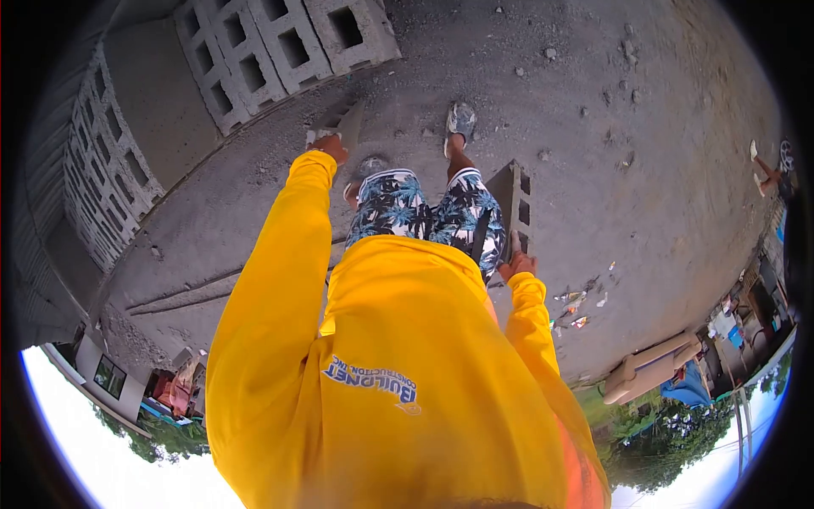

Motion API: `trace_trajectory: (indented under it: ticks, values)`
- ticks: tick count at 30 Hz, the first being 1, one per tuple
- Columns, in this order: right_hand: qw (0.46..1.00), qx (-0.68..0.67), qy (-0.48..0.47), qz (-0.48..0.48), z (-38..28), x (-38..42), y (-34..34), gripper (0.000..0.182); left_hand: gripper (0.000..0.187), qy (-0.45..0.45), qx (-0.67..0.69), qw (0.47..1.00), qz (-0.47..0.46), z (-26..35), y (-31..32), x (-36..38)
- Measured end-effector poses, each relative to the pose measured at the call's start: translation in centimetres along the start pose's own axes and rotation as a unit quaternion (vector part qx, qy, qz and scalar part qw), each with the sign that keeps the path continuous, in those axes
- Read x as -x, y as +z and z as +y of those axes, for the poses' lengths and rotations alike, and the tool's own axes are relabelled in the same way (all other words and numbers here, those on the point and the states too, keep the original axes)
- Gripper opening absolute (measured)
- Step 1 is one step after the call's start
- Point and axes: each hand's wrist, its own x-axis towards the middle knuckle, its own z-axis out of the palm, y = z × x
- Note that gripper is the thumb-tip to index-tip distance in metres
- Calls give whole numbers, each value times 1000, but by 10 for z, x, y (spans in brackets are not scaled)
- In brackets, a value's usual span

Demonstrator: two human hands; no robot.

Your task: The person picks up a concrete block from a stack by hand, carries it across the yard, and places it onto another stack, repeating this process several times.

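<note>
Bare gritty ground [644, 127], littered with loose stones. A hollow-block wall [280, 42] runs along the upper left, several courses already laid.

The person stands just short of it in a yellow long-sleeved shirt [398, 365] and patterned shorts.

A single concrete block [511, 199] hangs at the right hip, clear of the ground and well apart from the wall. By the look of it, it is carried but not yet set.

A trowel [346, 125] points toward the wall.

Right hand [518, 265] is clamped on the block's edge, left hand [329, 148] fisted round the trowel handle.
</note>
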Motion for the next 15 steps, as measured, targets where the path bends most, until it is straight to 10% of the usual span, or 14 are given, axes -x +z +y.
trace_trajectory:
  ticks: [6, 15]
  values:
    - [993, 102, -66, 8, 19, 3, -109, 93, 52, 185, 198, 956, 116, 137, -8, 61]
    - [940, 213, -243, 109, 25, 112, -253, 91, 72, 358, 104, 923, 98, 358, -93, 146]
